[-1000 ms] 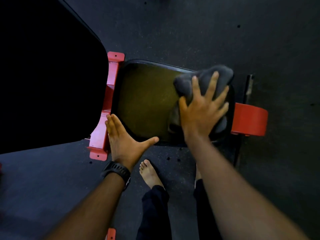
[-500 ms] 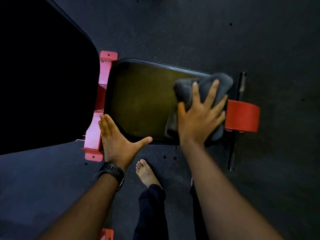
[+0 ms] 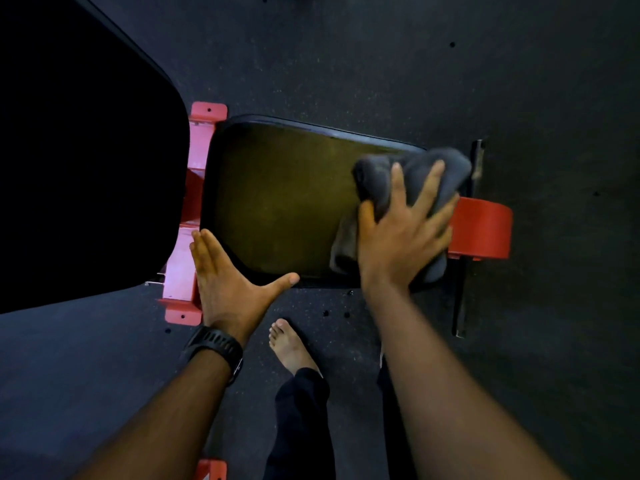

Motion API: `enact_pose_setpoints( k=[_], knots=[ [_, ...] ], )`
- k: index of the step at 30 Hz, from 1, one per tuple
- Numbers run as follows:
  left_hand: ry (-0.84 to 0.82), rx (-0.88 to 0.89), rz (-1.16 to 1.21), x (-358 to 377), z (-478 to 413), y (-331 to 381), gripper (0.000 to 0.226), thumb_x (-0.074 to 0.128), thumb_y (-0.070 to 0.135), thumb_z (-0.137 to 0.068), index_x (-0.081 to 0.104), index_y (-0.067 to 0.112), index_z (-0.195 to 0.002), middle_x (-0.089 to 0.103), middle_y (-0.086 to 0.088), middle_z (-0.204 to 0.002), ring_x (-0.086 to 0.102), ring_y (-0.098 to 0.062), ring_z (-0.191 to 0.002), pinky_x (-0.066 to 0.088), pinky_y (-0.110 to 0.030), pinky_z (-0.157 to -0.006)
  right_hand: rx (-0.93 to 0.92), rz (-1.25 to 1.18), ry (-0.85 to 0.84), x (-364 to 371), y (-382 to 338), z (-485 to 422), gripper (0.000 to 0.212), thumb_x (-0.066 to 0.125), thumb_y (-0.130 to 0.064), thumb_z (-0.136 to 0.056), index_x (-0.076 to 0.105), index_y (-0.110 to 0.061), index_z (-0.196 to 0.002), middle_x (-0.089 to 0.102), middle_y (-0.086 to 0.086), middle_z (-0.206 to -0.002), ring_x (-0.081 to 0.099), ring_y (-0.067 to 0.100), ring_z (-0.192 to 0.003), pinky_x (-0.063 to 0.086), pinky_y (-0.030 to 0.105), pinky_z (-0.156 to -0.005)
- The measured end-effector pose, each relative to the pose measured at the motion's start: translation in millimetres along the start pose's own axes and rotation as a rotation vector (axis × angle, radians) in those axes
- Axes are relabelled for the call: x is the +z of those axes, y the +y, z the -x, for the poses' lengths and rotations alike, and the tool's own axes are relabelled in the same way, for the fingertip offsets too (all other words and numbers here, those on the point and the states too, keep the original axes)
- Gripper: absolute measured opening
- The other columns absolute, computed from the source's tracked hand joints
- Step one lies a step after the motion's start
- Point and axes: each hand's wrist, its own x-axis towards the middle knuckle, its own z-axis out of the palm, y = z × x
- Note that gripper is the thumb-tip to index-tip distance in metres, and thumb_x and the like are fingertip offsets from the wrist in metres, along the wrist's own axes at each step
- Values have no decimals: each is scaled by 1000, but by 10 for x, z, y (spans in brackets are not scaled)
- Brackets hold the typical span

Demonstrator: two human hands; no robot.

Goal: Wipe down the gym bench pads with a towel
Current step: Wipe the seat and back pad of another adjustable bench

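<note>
Back pad (image 3: 86,168), far left: in deep shadow, well apart from the towel. Left grip (image 3: 225,282): fingers straight and together, thumb spread, holding nothing. It rests flat on the near-left corner of the seat pad (image 3: 277,202), beside the red frame (image 3: 180,271), probably to brace the leaning body. Towel (image 3: 415,168): bunched at the right end of the seat pad, next to the red roller (image 3: 485,226). Right grip (image 3: 401,237): fingers splayed and straight, palm pressing the towel down rather than clenched round it. The broad spread likely distributes wiping pressure.
</note>
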Motion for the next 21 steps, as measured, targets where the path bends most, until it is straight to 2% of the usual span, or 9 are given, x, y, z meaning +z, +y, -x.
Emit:
enact_pose_setpoints(
  k=[3,5,7,8,10,13,15,18,21],
  knots=[
    [-2,-18,5,5,-14,-7,155,64,87,-44,-14,16,-157,-14,-4,-167,-9,-22,-154,4,-39,-125,-91,-45,-108,37,-173,585,83,68,-57,-82,30,-44,-154,2,6,-170,8,47,-151,22,69,-113],
    [-1,-16,15,12,-12,-16,153,61,87,-45,-14,16,-157,-14,-3,-167,-10,-20,-154,4,-40,-125,-358,-60,-143,91,-342,584,82,69,-58,-80,33,-44,-152,6,6,-170,8,49,-150,21,70,-113],
    [5,-11,18,17,2,-27,153,59,89,-44,-14,17,-158,-15,-2,-167,-11,-19,-153,3,-39,-125,-648,-16,-169,83,-407,140,75,64,-61,-84,35,-45,-151,9,4,-170,10,48,-150,21,69,-112],
    [9,-11,18,26,6,-43,154,60,89,-44,-14,17,-158,-15,-1,-167,-11,-19,-153,4,-39,-124,-725,22,-182,68,-396,-135,71,60,-62,-87,34,-46,-151,8,3,-170,10,47,-151,21,69,-113],
    [14,-6,11,34,2,-52,155,63,89,-44,-14,18,-158,-15,-1,-167,-10,-20,-153,5,-40,-124,-612,53,-170,33,-298,-546,68,53,-62,-90,32,-45,-153,9,3,-170,11,46,-151,21,70,-113],
    [15,-7,-6,20,-2,-34,155,61,90,-44,-13,17,-158,-14,-2,-167,-10,-21,-154,6,-41,-125,-106,4,-30,6,-81,-488,67,42,-64,-88,34,-45,-152,13,4,-169,19,47,-150,28,69,-110],
    [16,-6,-7,10,-6,-11,155,59,92,-42,-13,17,-158,-14,-3,-167,-9,-21,-154,7,-42,-125,65,-27,23,-9,29,-134,69,37,-63,-85,35,-44,-151,13,6,-169,22,47,-148,33,67,-107],
    [20,-7,-4,25,-18,-22,155,60,89,-43,-12,15,-158,-12,-5,-167,-9,-22,-154,6,-41,-124,121,-70,-63,45,-37,415,74,54,-58,-85,29,-42,-153,5,9,-169,15,49,-149,29,70,-109],
    [45,1,28,37,-11,-22,148,59,85,-49,-10,12,-158,-10,-7,-167,-7,-23,-154,4,-38,-124,23,-93,-128,126,-425,745,87,71,-55,-80,27,-42,-154,1,9,-169,8,51,-150,21,72,-111]
  ],
)
